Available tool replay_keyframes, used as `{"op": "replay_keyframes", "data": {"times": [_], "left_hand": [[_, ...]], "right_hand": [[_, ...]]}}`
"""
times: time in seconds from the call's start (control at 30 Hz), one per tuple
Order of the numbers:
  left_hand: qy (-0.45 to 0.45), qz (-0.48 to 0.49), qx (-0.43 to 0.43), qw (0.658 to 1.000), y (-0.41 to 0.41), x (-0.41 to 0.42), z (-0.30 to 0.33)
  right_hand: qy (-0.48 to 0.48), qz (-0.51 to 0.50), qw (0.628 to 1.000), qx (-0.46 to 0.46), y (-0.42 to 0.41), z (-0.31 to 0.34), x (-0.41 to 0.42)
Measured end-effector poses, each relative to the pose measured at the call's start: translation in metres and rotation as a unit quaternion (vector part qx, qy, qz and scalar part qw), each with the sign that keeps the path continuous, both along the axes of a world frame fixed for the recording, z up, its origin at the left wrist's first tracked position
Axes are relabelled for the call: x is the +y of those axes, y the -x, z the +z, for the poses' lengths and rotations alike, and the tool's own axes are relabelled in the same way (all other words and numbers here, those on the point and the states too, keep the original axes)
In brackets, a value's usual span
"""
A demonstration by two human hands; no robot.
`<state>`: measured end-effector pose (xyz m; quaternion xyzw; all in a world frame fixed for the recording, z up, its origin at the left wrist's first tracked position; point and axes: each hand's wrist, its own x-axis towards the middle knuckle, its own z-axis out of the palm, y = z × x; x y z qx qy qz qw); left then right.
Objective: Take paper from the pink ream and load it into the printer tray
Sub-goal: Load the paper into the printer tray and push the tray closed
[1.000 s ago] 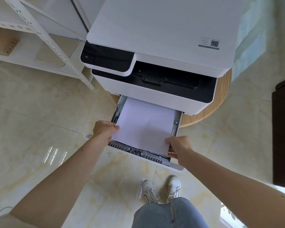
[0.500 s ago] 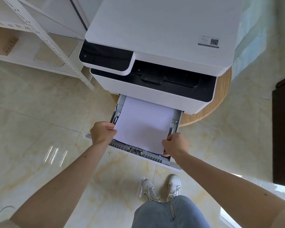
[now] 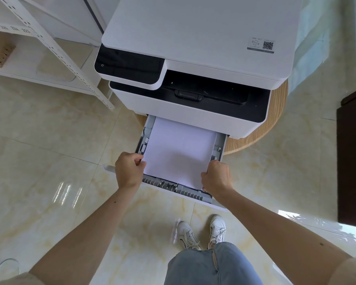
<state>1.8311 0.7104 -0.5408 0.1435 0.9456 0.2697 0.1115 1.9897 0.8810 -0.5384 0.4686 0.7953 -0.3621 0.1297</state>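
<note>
From my head view, my left hand (image 3: 129,170) and my right hand (image 3: 216,176) each have fingers clamped on a near corner of the white paper stack (image 3: 180,150), which lies in the pulled-out tray (image 3: 177,189) below the printer (image 3: 193,58) on its round wooden table (image 3: 275,120). To seat it well, I judge I should slide the stack forward flat and square between the side guides, then release both corners together. The pink ream is not in sight.
</note>
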Motion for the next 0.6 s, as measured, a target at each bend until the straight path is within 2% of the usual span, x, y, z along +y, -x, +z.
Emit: {"op": "replay_keyframes", "data": {"times": [0.17, 0.27, 0.33, 0.43, 0.6], "left_hand": [[0.028, -0.026, 0.029, 0.999, -0.005, -0.005, 0.000], [0.019, -0.164, 0.114, 0.980, -0.015, -0.004, 0.001], [-0.019, -0.279, 0.075, 0.957, -0.026, -0.004, 0.005], [0.018, -0.392, 0.031, 0.919, -0.038, -0.007, 0.003], [0.062, -0.444, 0.050, 0.893, -0.031, -0.016, -0.004]], "right_hand": [[0.005, -0.025, 1.000, -0.009, 0.002, -0.003, 0.000], [0.009, -0.024, 1.000, -0.011, 0.002, -0.005, 0.000], [0.009, -0.027, 1.000, -0.009, 0.002, -0.006, 0.000], [0.005, -0.032, 0.999, -0.004, 0.002, -0.005, 0.000], [0.000, -0.033, 0.999, -0.001, 0.001, -0.004, -0.001]]}}
